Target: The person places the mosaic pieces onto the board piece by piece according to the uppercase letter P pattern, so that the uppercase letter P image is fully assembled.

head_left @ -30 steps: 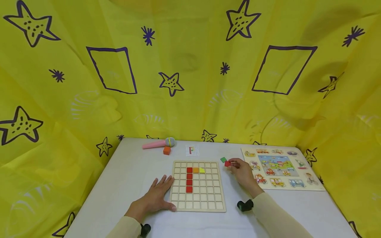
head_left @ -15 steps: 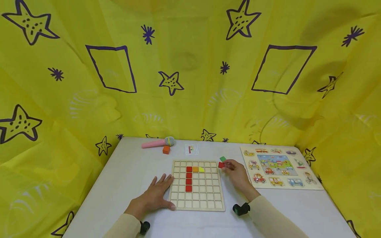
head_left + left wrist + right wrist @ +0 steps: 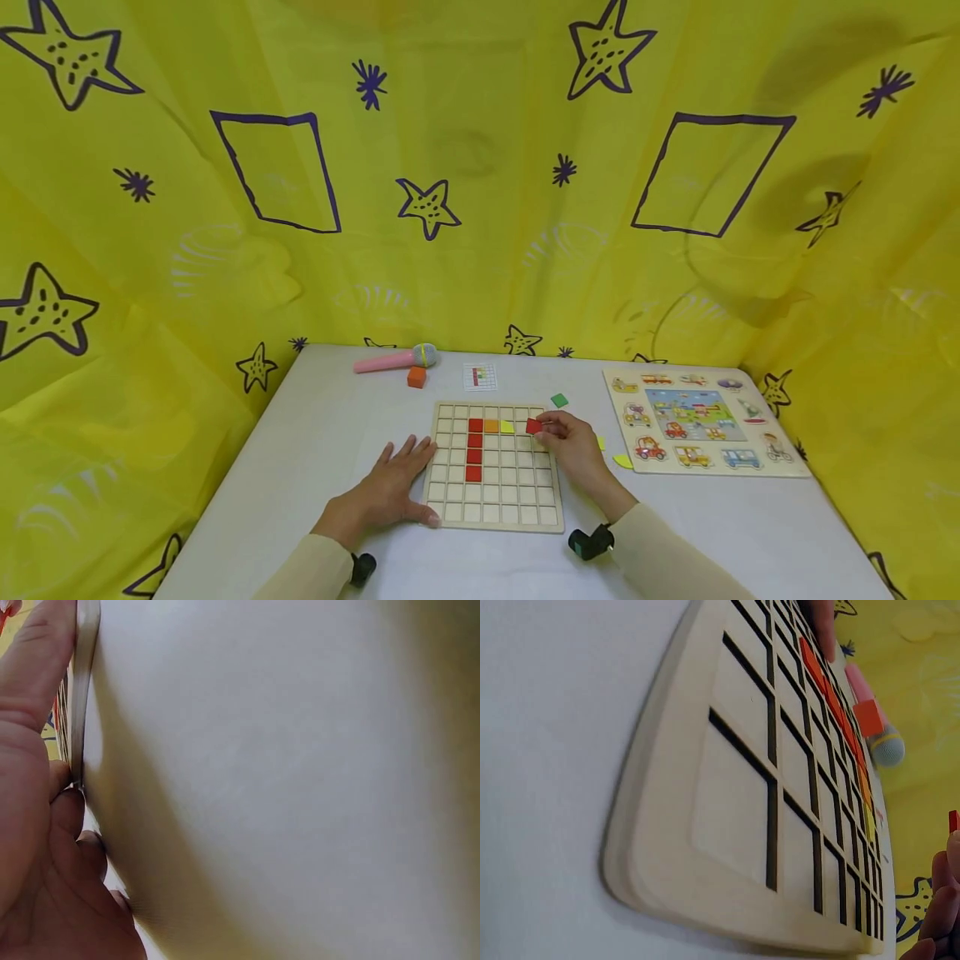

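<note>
A wooden grid board (image 3: 510, 493) lies on the table between both hands. Three red square tiles (image 3: 474, 456) form a column in it, with an orange tile (image 3: 491, 426) and a yellow tile (image 3: 507, 427) to the right of the topmost red one. My right hand (image 3: 576, 454) pinches another red tile (image 3: 533, 427) between thumb and fingers over the board's upper right. Only that tile's edge and some fingers (image 3: 941, 900) show in the right wrist view. My left hand (image 3: 384, 490) rests spread against the board's left edge, thumb at the near corner.
A green tile (image 3: 559, 400) lies beyond the board's right corner. Yellow pieces (image 3: 622, 461) lie beside my right hand, near a vehicle puzzle board (image 3: 693, 454). Behind the grid are a pattern card (image 3: 480, 377), an orange block (image 3: 416, 377) and a pink toy microphone (image 3: 386, 361).
My right hand has carried the red tile leftward, away from the green tile and over the board. Yellow pieces now show to its right. My left hand has stayed against the board.
</note>
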The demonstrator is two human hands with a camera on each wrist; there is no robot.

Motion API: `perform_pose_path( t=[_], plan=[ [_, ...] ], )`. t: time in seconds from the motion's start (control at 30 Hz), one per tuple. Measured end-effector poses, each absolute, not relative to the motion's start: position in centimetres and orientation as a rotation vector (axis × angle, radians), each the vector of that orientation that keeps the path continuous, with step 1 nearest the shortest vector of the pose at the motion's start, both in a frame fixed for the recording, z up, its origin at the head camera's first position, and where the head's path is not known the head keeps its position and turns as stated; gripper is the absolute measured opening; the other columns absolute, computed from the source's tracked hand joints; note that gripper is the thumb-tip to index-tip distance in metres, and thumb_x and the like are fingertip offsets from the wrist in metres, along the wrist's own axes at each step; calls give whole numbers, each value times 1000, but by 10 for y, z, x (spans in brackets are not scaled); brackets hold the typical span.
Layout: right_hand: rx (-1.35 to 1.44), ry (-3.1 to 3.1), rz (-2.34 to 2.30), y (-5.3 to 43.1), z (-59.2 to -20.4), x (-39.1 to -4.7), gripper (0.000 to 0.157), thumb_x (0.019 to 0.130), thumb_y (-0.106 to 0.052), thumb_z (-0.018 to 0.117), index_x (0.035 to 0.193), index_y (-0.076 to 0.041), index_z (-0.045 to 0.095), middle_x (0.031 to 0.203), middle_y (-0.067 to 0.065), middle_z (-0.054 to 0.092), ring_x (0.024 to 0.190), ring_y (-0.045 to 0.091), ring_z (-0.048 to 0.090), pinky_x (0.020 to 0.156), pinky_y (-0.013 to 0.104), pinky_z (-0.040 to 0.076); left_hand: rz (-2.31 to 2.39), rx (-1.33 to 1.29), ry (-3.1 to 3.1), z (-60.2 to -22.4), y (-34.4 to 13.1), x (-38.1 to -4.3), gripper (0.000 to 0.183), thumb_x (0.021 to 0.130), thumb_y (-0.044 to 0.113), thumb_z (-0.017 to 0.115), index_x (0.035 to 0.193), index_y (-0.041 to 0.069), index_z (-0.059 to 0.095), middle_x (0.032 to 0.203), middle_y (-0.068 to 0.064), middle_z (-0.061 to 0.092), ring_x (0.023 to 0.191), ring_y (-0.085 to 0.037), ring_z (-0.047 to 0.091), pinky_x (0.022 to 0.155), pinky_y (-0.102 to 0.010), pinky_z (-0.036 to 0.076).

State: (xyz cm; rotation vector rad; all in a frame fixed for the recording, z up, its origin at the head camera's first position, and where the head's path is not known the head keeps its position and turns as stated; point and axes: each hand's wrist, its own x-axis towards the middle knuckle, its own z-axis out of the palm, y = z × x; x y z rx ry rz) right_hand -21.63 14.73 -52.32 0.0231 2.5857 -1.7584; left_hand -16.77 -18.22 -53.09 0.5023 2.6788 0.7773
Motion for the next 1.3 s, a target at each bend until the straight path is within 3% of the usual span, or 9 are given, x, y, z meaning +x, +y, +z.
perform_pose_path(
  t=[0.6,0.93,1.3],
  plan=[
    [-180,2474,-1769,106,-527,-182,19,95,-1,75,113,-4,73,96,6,72,88,17,61,69,16,53,776,521,2684,-535,-183,-170,124,69,56,92,166,7,32,174,-13,28,164,-37,14,132,-62,1],
    [-293,2449,-1755,94,-536,-171,18,94,0,74,112,-2,72,95,6,72,86,17,62,70,17,54,733,553,2686,-533,-184,-170,123,71,57,90,165,5,32,174,-14,29,164,-37,16,132,-62,6],
    [-374,2559,-1638,85,-539,-160,16,91,-8,79,107,-8,75,93,0,67,80,8,54,66,18,47,740,598,2690,-536,-185,-170,121,73,59,89,165,3,32,173,-15,30,163,-38,18,132,-62,8]
  ],
)
